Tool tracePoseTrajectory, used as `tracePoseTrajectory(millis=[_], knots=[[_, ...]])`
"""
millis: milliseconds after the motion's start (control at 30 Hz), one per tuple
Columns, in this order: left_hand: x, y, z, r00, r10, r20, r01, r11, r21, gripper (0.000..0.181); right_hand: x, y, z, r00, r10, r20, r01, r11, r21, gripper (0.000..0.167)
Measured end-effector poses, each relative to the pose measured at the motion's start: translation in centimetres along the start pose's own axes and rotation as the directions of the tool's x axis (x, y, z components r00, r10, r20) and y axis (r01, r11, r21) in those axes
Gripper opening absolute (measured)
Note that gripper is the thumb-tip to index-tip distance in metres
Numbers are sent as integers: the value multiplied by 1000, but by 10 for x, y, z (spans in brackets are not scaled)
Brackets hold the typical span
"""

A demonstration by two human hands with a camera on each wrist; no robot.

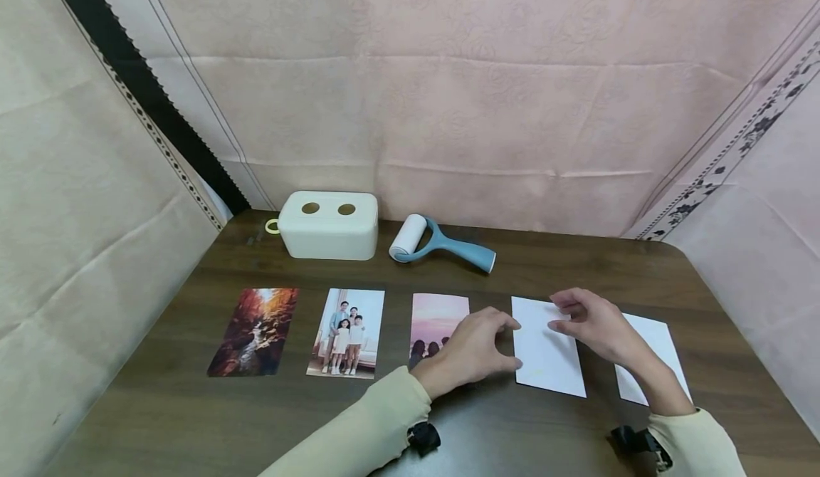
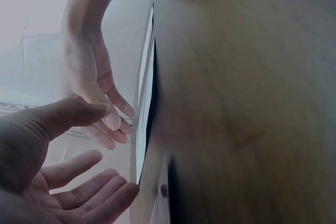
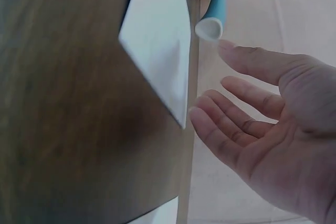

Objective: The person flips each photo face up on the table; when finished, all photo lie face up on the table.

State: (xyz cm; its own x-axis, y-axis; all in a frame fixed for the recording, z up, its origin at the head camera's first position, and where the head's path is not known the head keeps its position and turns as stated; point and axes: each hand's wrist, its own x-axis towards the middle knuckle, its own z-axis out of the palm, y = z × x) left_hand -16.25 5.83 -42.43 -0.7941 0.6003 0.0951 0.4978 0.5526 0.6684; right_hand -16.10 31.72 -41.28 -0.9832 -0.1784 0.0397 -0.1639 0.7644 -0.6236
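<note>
A white sheet (image 1: 544, 349), photo-sized, lies between the two hands in the head view. The left hand (image 1: 470, 349) is at its left edge, thumb and fingers spread apart, partly covering a pink photo (image 1: 438, 313). Above the sheet's upper right part is the right hand (image 1: 592, 324), its fingers relaxed and gently bent, holding nothing. A second white sheet (image 1: 653, 352) lies partly under the right forearm. In the right wrist view the right hand (image 3: 273, 124) stands beside the white sheet (image 3: 160, 40) with a gap. Whether the left fingertips touch the sheet I cannot tell.
An autumn forest photo (image 1: 254, 331) and a family photo (image 1: 347, 332) lie on the left of the brown table (image 1: 160, 391). Behind them stand a white box (image 1: 329, 228) with two round holes and a blue-handled roller (image 1: 448, 244). Fabric hangs around the table.
</note>
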Motion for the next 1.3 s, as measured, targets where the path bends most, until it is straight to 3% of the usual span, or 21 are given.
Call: tracePoseTrajectory(millis=[267, 600, 867, 1300], knots=[[3, 9, 16, 996, 11, 85, -24, 988, 152, 56, -2, 14, -1, 999, 32, 15, -32, 999, -1, 43], [5, 17, 22, 990, -24, 135, -11, 968, 249, 55, -5, 24, -8, 997, 62, 44, -61, 998, -27, 45], [7, 19, 24, 992, 20, 122, -59, 944, 325, 49, -6, 27, -12, 997, 37, 70, -37, 999, 3, 46], [5, 22, 29, 998, 20, 67, -42, 933, 356, 53, -8, 33, -16, 994, 17, 108, -24, 998, 56, 53]])
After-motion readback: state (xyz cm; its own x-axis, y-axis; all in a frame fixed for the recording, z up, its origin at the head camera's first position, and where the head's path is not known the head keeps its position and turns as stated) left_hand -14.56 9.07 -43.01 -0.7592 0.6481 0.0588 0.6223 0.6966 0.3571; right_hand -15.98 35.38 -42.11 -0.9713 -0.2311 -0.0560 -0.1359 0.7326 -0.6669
